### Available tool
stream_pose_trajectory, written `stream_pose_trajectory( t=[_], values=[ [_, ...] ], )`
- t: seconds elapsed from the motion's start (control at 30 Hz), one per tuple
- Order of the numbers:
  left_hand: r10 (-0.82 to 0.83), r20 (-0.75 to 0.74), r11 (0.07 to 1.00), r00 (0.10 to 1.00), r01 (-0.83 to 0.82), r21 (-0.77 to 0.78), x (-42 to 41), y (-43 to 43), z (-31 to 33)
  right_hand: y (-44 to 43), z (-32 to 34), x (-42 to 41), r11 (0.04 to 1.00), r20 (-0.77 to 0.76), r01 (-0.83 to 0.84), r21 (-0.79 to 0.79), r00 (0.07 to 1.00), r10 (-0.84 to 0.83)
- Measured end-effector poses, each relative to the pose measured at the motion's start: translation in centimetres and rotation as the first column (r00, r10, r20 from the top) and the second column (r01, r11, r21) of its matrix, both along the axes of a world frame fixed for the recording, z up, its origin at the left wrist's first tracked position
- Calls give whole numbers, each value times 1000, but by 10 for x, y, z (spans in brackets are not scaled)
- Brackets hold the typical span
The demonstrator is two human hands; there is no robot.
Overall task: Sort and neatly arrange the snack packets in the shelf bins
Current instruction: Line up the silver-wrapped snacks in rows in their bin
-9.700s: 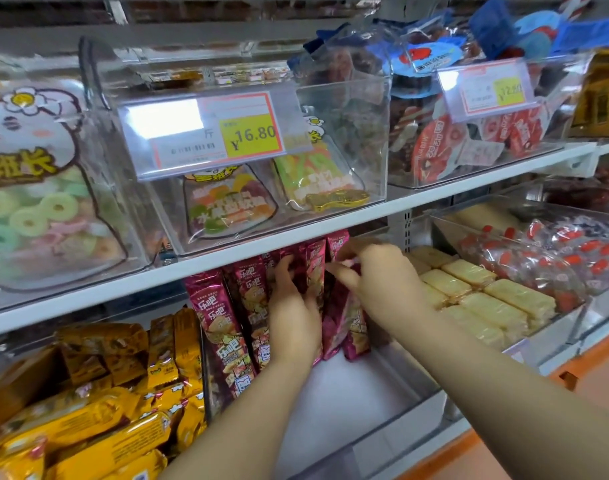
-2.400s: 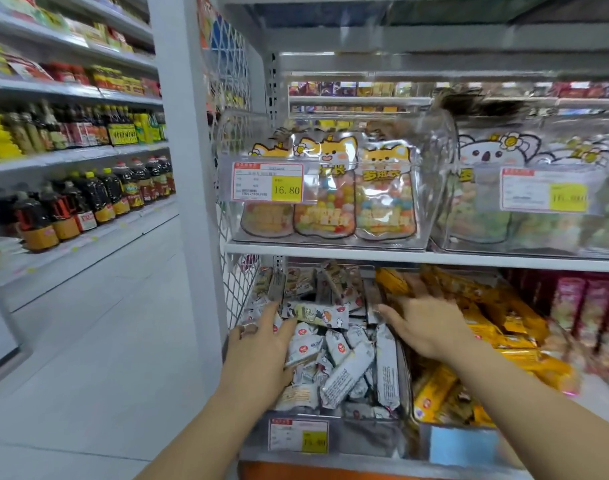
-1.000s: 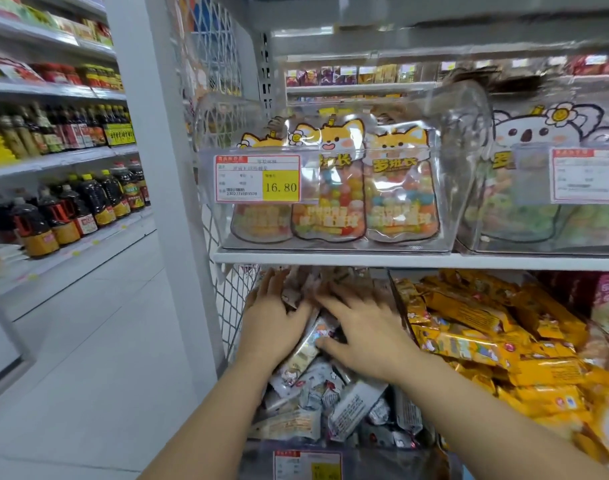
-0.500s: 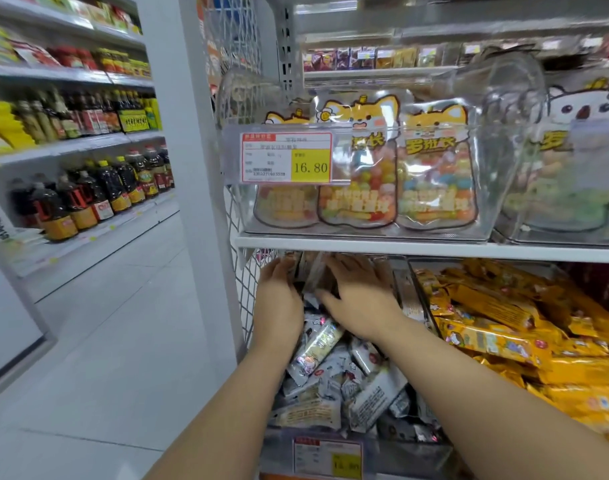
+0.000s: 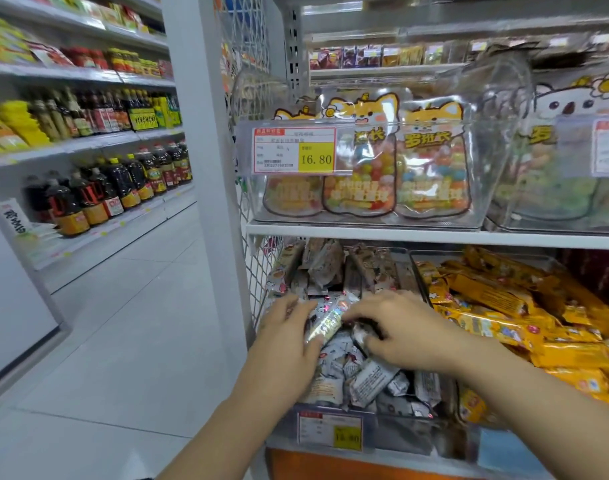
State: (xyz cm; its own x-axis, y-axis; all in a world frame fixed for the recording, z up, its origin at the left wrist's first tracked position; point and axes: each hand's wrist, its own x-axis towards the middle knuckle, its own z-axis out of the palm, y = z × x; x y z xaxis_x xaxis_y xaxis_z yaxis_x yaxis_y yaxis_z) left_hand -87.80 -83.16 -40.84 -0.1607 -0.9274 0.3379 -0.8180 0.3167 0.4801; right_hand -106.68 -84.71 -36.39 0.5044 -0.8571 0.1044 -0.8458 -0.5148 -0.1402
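Note:
A clear bin [image 5: 403, 441] on the lower shelf holds a loose heap of silver and white snack packets [image 5: 365, 375], with more standing at its back [image 5: 324, 265]. My left hand [image 5: 289, 337] lies on the left side of the heap and holds a long silver packet [image 5: 327, 322] that slants up to the right. My right hand [image 5: 403, 330] is just right of it. Its index finger touches the upper end of that long packet, and its other fingers curl round a small silver packet [image 5: 360, 336].
The neighbouring bin on the right is piled with yellow snack bars [image 5: 504, 306]. On the shelf [image 5: 417, 233] above, a clear bin holds cat-shaped candy bags [image 5: 362, 168] behind a 16.80 price tag [image 5: 296, 150]. A wire mesh panel [image 5: 258, 271] closes the left side. Bottles [image 5: 105, 192] line the aisle.
Both hands have drawn back from the rear of the bin to the middle of the heap. The left hand now holds a long silver packet and the right curls on a small one.

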Motion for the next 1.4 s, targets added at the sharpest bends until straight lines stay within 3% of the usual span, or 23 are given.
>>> stream_pose_trajectory(
  t=[0.1,0.2,0.33,0.43,0.53,0.63,0.73,0.87,1.0,1.1,1.2,1.3,1.4],
  values=[
    [18,116,990,993,-34,134,0,8,-5,15,4,-15,990,-139,-9,138,990,28],
    [64,259,969,964,-122,214,-4,8,-4,22,-1,-20,998,-253,-37,58,966,50],
    [87,365,966,927,-168,196,-11,4,-1,27,-7,-25,995,-132,-88,-56,988,80],
    [81,264,961,961,-145,235,-10,-1,-4,33,0,-33,992,161,-6,-125,987,26],
    [89,159,959,983,-127,252,-8,0,-6,24,-1,-41,928,443,298,-225,879,-175],
    [106,80,977,991,-119,175,-6,5,-6,3,-2,-40,804,477,577,-146,753,-453],
    [101,11,993,995,-101,56,-7,15,-1,-19,-3,-36,737,494,670,-88,672,-553],
    [51,-99,997,994,-56,-49,-22,17,19,-38,-5,-31,783,620,616,81,584,-524],
    [30,-206,1000,978,-31,-2,-43,4,30,-13,-1,-31,791,613,603,-104,665,-427],
    [12,-264,1000,965,-7,21,-58,-2,35,20,4,-21,926,741,377,-20,628,-240],
    [-47,-306,999,951,53,10,-68,-2,38,29,4,-10,972,807,176,155,544,-227],
    [-145,-291,989,946,140,-36,-69,-1,37,15,4,-14,954,837,249,165,476,-269],
    [-62,-244,997,968,48,-63,-61,-10,42,-6,3,-29,873,766,484,60,539,-351]
  ],
)
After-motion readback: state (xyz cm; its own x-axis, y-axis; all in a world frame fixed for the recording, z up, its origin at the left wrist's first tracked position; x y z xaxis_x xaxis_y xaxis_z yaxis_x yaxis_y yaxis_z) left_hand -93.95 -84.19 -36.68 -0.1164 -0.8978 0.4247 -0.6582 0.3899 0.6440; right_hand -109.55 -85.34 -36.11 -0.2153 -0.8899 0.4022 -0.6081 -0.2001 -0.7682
